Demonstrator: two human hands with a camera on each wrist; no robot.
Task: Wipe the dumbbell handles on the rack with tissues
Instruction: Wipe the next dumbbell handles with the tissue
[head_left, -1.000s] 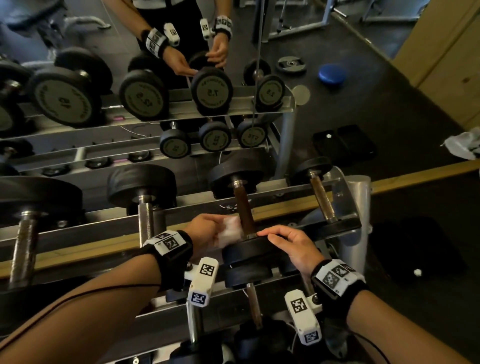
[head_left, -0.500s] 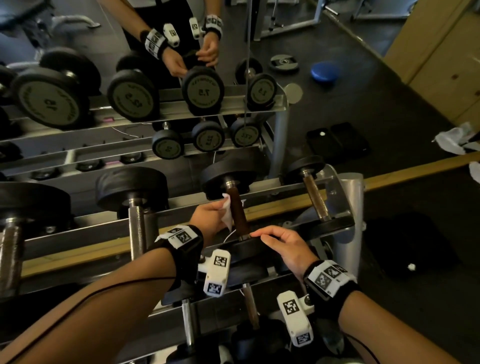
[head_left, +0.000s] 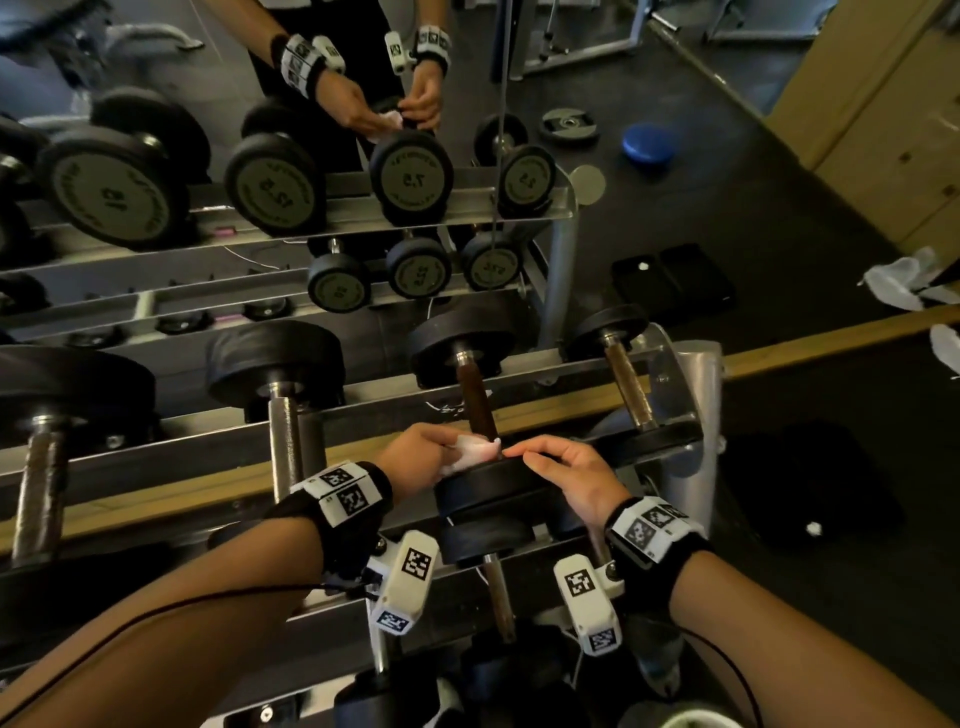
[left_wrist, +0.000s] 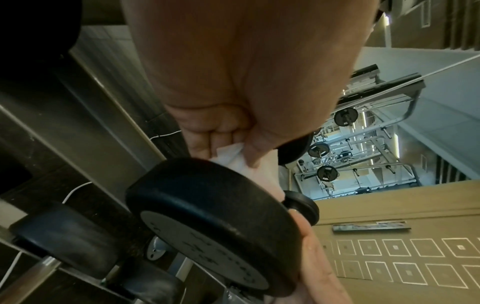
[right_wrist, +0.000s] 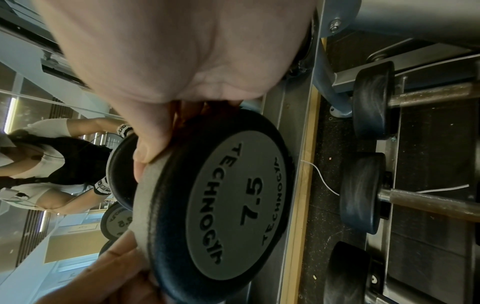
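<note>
A: Starting nearest, what lies around the hands?

B: Two white tagged wrist cameras (head_left: 408, 579) hang under black wrist straps, and below them a lower tier holds more black dumbbells. Then comes the grey metal dumbbell rack (head_left: 171, 457), with a wooden strip running along it.

A: And the thing being cleaned?

B: The black round-ended 7.5 dumbbell with a dark brown handle (head_left: 475, 400) lies across the top rails, its near head (right_wrist: 221, 205) right under both hands. That head blocks the wrist cameras' sight of most of the handle.

A: How is the left hand set?

B: The left hand (head_left: 421, 454) reaches in from the left, fingers curled round a crumpled white tissue (head_left: 475, 449), pinching it against the near end of the handle, just above the head.

A: The right?

B: The right hand (head_left: 569, 470) lies over the rim of the near head, its fingers loosely bent with the tips close to the tissue; it grips nothing I can make out.

A: What differs from half a second ago?

B: The tissue was higher up the handle then; it has come back down to the near end. The right hand stays on the head.

A: Farther off?

B: A chrome-handled dumbbell (head_left: 283, 415) to the left, a smaller brown-handled one (head_left: 626, 382) to the right, then a mirror (head_left: 363, 156) doubling the rack and hands. A round blue disc (head_left: 649, 141) shows on the dark floor.
</note>
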